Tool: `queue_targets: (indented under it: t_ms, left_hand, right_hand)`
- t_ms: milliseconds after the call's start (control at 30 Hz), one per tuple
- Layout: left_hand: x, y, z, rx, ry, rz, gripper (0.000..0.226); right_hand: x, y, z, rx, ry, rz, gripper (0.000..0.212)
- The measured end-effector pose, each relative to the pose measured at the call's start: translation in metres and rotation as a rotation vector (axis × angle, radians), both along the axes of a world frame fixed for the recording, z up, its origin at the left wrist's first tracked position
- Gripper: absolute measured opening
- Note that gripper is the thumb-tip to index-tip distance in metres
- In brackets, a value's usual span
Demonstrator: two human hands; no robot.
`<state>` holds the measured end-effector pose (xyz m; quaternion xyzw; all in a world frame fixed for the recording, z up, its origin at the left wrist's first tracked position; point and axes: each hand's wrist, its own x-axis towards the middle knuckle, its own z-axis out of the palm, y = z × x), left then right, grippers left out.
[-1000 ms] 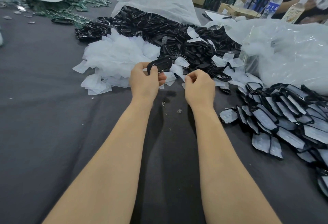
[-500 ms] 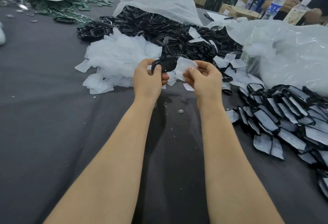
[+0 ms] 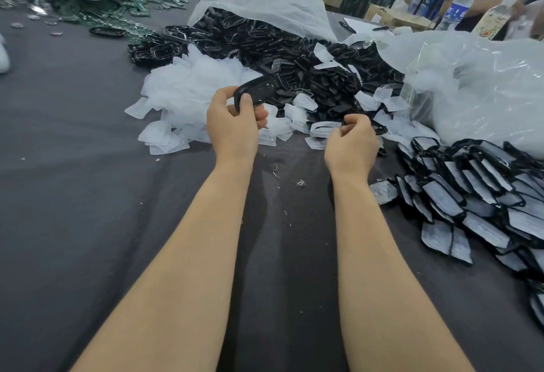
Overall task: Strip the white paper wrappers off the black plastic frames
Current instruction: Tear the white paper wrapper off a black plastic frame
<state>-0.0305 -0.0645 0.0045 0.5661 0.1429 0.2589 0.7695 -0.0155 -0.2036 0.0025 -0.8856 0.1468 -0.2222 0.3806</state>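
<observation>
frame (image 3: 259,89) in l hand (image 3: 232,127), bare

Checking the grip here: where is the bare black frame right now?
In the head view the bare black frame sits left of centre, gripped in the left hand, held up by the right edge of the heap of white wrappers.

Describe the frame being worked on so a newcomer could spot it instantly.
Start at the central heap of white wrappers. Just right of it, the left hand grips one black frame, the only one held up off the piles.
</observation>
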Motion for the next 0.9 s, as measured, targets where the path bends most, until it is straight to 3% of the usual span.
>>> queue_targets:
  t_ms: [67,167,267,367,467,667,900]
  left_hand:
    - [0.000,0.001,0.001,-0.016,-0.011,0.029,0.009]
    - [0.000,0.001,0.002,-0.026,-0.029,0.049,0.011]
    - [0.001,0.001,0.001,-0.033,-0.033,0.063,0.008]
    - [0.001,0.002,0.001,-0.048,-0.035,0.067,0.007]
    - [0.000,0.000,0.002,-0.059,-0.036,0.065,0.009]
    - [-0.001,-0.001,0.001,-0.048,-0.026,0.045,0.006]
    - [-0.002,-0.003,0.002,-0.029,-0.018,0.030,0.008]
  right_hand:
    - [-0.001,0.005,0.002,-0.129,-0.037,-0.005,0.035]
    - [-0.003,0.023,0.001,-0.252,-0.078,0.250,0.029]
    - [-0.005,0.040,-0.006,-0.379,0.069,0.473,0.036]
    - [-0.004,0.047,-0.011,-0.408,0.169,0.494,0.047]
    - [-0.003,0.046,-0.012,-0.452,0.092,0.401,0.037]
    - [-0.007,0.034,-0.003,0.102,-0.112,0.380,0.024]
    - [0.002,0.030,-0.001,0.762,-0.014,0.398,0.020]
